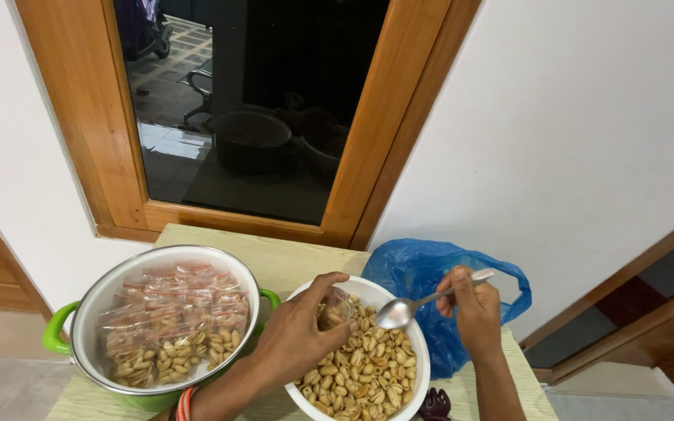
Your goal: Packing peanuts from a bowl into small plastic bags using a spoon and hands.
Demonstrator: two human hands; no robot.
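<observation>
Presently, a small clear plastic bag (335, 309) is held by the closed fingers of the left hand (294, 339) just above the white bowl of peanuts (364, 366), and a metal spoon (423, 302) is gripped at its handle by the closed right hand (473, 308), its scoop being kept close beside the bag. To the left of the left hand a green-handled pot (161, 327) filled with packed peanut bags is seen, while a blue plastic bag (431, 273) is lying behind the right hand, on the pale table (274, 261).

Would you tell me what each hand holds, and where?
Right hand grips a metal spoon by its handle; left hand pinches a small clear bag at its mouth.
</observation>
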